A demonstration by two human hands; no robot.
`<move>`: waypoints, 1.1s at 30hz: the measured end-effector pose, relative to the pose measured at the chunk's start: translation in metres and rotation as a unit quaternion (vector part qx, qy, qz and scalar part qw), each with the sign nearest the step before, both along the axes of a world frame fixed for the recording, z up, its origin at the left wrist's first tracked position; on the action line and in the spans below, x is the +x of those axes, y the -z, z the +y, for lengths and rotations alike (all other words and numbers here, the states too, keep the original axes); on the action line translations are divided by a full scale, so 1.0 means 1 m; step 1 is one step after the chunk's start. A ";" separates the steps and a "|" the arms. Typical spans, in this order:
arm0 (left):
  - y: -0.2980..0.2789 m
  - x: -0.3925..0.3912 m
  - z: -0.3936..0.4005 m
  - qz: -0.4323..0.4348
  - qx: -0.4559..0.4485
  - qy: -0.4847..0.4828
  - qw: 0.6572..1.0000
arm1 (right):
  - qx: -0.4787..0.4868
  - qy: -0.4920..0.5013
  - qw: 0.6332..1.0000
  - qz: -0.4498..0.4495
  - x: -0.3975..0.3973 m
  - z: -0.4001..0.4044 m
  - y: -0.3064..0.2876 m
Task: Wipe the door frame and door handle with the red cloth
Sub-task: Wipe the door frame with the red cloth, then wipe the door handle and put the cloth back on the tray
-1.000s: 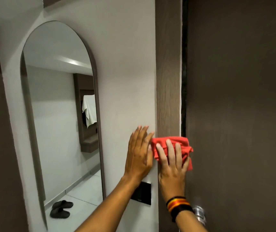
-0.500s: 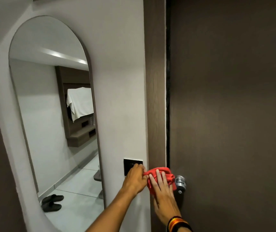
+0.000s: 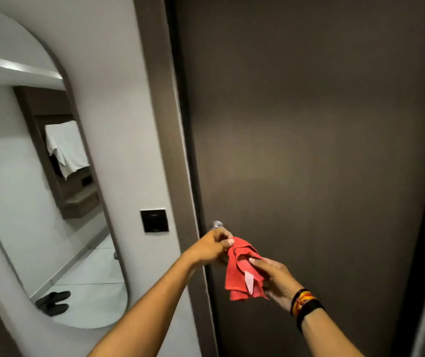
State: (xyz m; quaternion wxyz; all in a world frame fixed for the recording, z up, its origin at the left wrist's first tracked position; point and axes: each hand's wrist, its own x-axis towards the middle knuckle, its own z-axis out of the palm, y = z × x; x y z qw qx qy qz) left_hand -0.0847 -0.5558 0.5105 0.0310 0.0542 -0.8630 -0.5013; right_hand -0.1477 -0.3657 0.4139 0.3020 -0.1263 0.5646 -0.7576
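1. A white wall [image 3: 118, 104] carries an arched mirror [image 3: 52, 202] and a black switch plate [image 3: 154, 220].
2. The mirror reflects a pale tiled floor [image 3: 88, 276], dark slippers [image 3: 53, 302], a wooden shelf unit [image 3: 77, 199] and a white towel [image 3: 64, 148].
3. A ceiling light strip [image 3: 18, 67] glows in the reflection.

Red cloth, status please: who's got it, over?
Left hand and right hand both pinching red cloth, hanging loose off the door. Door handle just above, uncovered. Nothing blocking.
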 end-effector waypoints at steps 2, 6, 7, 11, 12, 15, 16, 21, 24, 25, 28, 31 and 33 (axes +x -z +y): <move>0.028 -0.003 0.038 -0.046 0.056 -0.012 0.997 | 0.000 0.052 0.998 -0.034 0.010 0.041 0.023; 0.095 -0.014 0.122 -0.157 0.154 -0.018 0.975 | -0.010 0.154 0.982 -0.108 0.032 0.120 0.074; 0.115 -0.017 0.153 -0.198 0.154 -0.002 0.968 | -0.006 0.194 0.973 -0.127 0.038 0.146 0.092; 0.184 -0.013 0.258 -0.304 0.133 0.015 0.943 | 0.039 0.298 0.937 -0.177 0.062 0.233 0.149; 0.202 -0.012 0.280 -0.319 0.134 0.020 0.938 | 0.047 0.316 0.929 -0.188 0.069 0.251 0.163; 0.265 -0.002 0.358 -0.357 0.146 0.045 0.921 | 0.079 0.374 0.895 -0.231 0.093 0.318 0.211; 0.284 0.003 0.380 -0.363 0.148 0.045 0.919 | 0.093 0.393 0.882 -0.245 0.102 0.336 0.225; 0.410 0.028 0.486 -0.373 0.030 0.030 0.927 | 0.210 0.488 0.812 -0.241 0.157 0.421 0.309; 0.465 0.057 0.545 -0.375 -0.044 0.063 0.924 | 0.285 0.526 0.763 -0.245 0.189 0.463 0.360; 0.484 0.065 0.562 -0.374 -0.060 0.077 0.922 | 0.311 0.528 0.750 -0.249 0.197 0.477 0.383; 0.528 0.078 0.595 -0.389 -0.069 0.100 0.913 | 0.343 0.521 0.726 -0.290 0.206 0.502 0.441; 0.578 0.080 0.613 -0.410 -0.062 0.118 0.902 | 0.341 0.523 0.705 -0.335 0.208 0.519 0.508; 0.606 0.080 0.615 -0.433 -0.016 0.134 0.891 | 0.342 0.514 0.707 -0.345 0.206 0.525 0.529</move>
